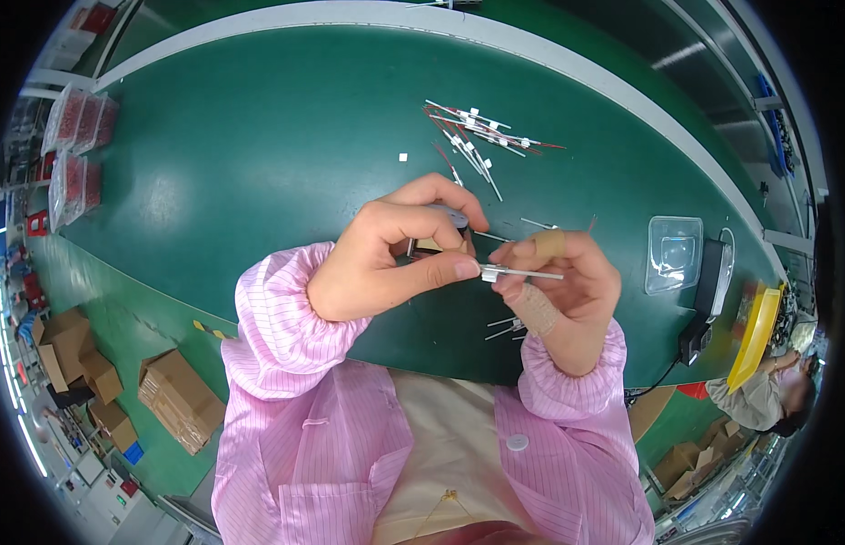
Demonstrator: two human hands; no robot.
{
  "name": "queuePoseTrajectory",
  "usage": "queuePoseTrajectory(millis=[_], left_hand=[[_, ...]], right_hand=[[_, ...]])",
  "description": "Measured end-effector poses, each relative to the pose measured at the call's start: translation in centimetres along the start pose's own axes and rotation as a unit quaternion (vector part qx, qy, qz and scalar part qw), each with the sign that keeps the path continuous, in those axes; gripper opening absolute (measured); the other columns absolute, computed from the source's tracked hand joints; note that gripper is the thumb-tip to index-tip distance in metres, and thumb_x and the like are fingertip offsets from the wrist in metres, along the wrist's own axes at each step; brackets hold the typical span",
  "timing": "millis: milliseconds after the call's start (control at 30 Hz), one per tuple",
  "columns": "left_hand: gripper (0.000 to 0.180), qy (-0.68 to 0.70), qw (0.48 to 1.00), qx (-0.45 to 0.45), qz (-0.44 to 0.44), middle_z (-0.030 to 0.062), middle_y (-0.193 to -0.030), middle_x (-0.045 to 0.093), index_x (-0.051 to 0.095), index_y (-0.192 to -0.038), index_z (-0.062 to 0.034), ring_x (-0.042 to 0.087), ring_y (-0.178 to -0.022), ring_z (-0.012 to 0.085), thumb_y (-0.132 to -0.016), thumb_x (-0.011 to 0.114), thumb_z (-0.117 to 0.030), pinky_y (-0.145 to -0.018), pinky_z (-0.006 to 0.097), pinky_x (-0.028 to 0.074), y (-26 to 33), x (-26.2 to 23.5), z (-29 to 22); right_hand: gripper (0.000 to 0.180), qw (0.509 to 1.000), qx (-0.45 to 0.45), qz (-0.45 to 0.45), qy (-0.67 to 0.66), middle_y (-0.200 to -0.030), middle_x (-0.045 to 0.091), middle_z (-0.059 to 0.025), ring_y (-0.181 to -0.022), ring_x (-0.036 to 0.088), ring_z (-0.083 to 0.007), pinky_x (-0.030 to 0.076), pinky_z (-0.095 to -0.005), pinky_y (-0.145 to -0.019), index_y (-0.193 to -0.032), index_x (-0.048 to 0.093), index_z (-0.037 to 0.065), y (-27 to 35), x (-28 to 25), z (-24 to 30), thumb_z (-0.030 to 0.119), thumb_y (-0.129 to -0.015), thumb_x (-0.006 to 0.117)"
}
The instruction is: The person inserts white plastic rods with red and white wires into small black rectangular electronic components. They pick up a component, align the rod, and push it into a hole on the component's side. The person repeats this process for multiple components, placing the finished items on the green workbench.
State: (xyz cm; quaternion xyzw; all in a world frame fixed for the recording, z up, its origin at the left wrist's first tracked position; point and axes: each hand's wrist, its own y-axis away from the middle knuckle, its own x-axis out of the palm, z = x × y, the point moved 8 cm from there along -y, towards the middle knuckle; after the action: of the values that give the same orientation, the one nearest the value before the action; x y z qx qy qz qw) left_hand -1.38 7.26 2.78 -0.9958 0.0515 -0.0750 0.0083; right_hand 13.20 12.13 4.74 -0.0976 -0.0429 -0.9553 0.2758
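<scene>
My left hand (395,245) is closed, its thumb and fingertips pinching one end of a thin metal rod (531,273) with a small white tag on it. Within the curl of the same hand sits a grey, roll-like object (451,218), mostly hidden by the fingers. My right hand (572,286), with tan bandages on its thumb and a finger, is closed at the tagged part of the rod. The rod's free end points right across the right palm. Beyond the hands, several similar white-tagged rods with red wires (477,136) lie in a loose pile on the green table (259,118).
A small white square (403,157) lies left of the pile. More rods (506,327) lie by my right wrist. A clear plastic tray (674,255) and a black-and-white device (708,291) stand at right, near a yellow bin (755,339). Clear boxes (79,120) line the left edge.
</scene>
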Motion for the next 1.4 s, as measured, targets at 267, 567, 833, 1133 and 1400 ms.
queuePoseTrajectory(millis=[267,567,833,1133,1400], left_hand=[[0.008,-0.018,0.999,0.028,0.013,0.0193,-0.114,0.052,0.065,-0.084,0.0037,0.058,-0.096,0.021,-0.087,0.064,-0.003,-0.084,0.033,0.048,0.0,0.8,-0.4],[0.006,0.009,0.999,0.044,-0.018,0.0195,-0.113,0.053,0.066,-0.08,0.0036,0.06,-0.089,0.0226,-0.083,0.062,0.001,-0.081,0.034,0.05,0.3,0.2,-1.0],[0.005,-0.136,0.982,0.118,-0.054,0.0186,-0.112,0.054,0.068,-0.08,0.0032,0.062,-0.085,0.0218,-0.076,0.065,0.004,-0.076,0.034,0.051,0.6,0.7,-2.1],[0.004,-0.185,0.97,0.129,-0.087,0.019,-0.111,0.055,0.067,-0.081,0.0054,0.062,-0.083,0.0194,-0.078,0.064,0.005,-0.068,0.027,0.051,0.7,0.5,-2.2],[0.047,-0.156,0.97,0.17,-0.083,0.0252,-0.118,0.058,0.048,-0.127,0.0022,0.064,-0.089,0.0259,-0.081,0.059,0.006,-0.076,0.032,0.053,0.6,0.3,-2.0]], right_hand=[[0.015,0.988,-0.104,0.092,0.07,-0.089,0.067,-0.0147,-0.087,0.066,-0.0226,0.052,-0.036,-0.087,-0.09,0.066,-0.004,-0.5,1.1,0.4,-0.011,-0.077,0.07],[0.021,0.983,-0.062,0.074,-0.153,-0.086,0.064,-0.0101,-0.082,0.062,-0.0191,0.05,-0.0404,-0.09,-0.097,0.063,-0.002,-0.8,-0.6,-1.0,-0.002,-0.078,0.074],[0.019,0.997,0.02,0.071,0.031,-0.085,0.059,-0.0056,-0.075,0.054,-0.0109,0.041,-0.0243,-0.066,-0.09,0.065,-0.001,-0.5,1.2,-1.9,-0.007,-0.074,0.072],[0.012,0.993,-0.009,0.032,0.113,-0.08,0.063,-0.0075,-0.071,0.056,-0.0113,0.043,-0.0241,-0.061,-0.083,0.067,-0.004,-0.6,0.7,-0.8,-0.009,-0.073,0.072],[0.012,0.999,-0.032,-0.031,0.003,-0.091,0.059,-0.0099,-0.078,0.058,-0.0144,0.048,-0.0256,-0.069,-0.084,0.062,-0.003,-0.6,-0.8,-0.4,-0.012,-0.077,0.065]])
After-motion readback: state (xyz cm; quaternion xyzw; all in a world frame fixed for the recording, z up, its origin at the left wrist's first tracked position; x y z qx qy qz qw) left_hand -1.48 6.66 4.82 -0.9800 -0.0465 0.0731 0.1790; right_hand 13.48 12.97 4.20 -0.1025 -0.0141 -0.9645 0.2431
